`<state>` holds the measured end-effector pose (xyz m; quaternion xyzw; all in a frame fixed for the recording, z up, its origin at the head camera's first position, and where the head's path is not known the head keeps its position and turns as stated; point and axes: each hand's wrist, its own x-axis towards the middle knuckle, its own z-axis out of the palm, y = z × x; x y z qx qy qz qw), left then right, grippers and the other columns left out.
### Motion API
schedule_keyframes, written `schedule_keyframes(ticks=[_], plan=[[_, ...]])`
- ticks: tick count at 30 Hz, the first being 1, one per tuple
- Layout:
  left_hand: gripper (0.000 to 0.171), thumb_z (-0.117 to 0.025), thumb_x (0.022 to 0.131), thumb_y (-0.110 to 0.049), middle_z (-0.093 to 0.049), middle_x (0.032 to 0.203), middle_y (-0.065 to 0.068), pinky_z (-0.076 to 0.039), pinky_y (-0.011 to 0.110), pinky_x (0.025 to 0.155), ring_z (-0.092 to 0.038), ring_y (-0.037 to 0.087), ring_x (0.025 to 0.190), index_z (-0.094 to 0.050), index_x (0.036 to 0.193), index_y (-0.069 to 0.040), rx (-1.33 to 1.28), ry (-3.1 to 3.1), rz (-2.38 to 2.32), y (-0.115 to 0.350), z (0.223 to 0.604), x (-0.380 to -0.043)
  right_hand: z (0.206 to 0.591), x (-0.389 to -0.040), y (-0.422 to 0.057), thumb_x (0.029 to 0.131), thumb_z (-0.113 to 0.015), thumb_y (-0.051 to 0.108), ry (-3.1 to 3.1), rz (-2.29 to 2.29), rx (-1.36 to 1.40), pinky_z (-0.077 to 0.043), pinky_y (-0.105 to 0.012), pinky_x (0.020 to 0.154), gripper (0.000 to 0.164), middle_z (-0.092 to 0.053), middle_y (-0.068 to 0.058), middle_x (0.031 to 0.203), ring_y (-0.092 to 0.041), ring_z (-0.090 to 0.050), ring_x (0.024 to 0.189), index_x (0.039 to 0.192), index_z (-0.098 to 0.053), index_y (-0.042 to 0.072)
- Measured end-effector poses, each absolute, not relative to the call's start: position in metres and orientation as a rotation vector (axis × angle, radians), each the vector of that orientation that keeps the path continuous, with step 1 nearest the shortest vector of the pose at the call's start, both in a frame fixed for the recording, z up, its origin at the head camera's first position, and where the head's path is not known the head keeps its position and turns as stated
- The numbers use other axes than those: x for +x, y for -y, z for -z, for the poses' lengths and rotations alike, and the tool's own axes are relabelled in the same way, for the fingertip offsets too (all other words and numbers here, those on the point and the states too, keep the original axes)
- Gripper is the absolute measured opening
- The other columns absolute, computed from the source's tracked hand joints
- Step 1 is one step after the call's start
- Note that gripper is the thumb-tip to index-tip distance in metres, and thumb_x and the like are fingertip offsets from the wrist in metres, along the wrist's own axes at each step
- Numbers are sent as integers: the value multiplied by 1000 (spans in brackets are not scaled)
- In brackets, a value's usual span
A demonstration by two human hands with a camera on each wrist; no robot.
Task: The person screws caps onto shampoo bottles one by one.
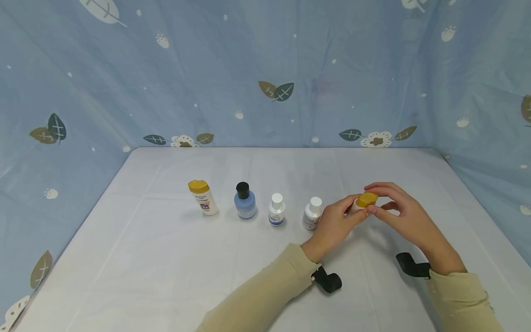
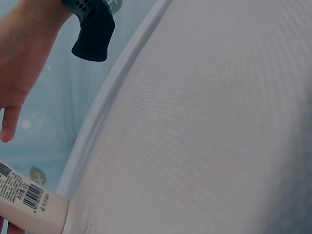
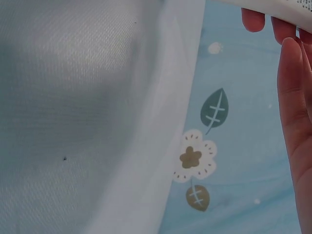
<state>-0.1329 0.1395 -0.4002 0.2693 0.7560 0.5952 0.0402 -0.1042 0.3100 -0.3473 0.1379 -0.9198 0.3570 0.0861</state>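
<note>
A small white bottle with a yellow cap stands at the right of the row, its barcode label showing in the left wrist view. My left hand grips the body of this bottle from the left. From the right, my right hand curves round the cap, thumb in front and forefinger behind. In the right wrist view the bottle's pale side crosses the upper corner, above fingertips. Just left of my left hand is a white-capped bottle, partly behind the hand.
Further left stand another white-capped bottle, a blue bottle with a black cap and a second yellow-capped white bottle. A white cloth covers the table. Blue patterned curtain encloses the back and sides. Black camera mounts hang at both wrists.
</note>
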Motion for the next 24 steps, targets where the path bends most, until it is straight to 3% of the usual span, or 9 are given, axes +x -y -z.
schedule_keyframes(ticks=[12,19,24], plan=[[42,-52,84,-50,-46,78,-8,-35,19,53,-43,5,69,-51,120,-29,787,-2224,-1810,-139,401,-132,349,-102,-310,82,-65,20,2772,-1079,364,-41,-15,73,34,-52,12,111,-3,-46,99,114,-54,26],[38,-52,86,-47,-53,97,-15,-41,19,62,-46,4,79,-50,120,-29,795,-2192,-1830,-136,402,-133,348,-105,-308,80,-67,23,2787,-1050,375,-42,-17,72,35,-52,14,110,-3,-47,96,112,-54,26],[43,-52,86,-47,-52,107,-15,-41,21,70,-47,3,87,-45,124,-30,794,-2186,-1830,-134,401,-137,346,-111,-306,80,-68,21,2822,-1028,373,-43,-19,74,44,-52,5,116,-2,-46,98,121,-51,20]])
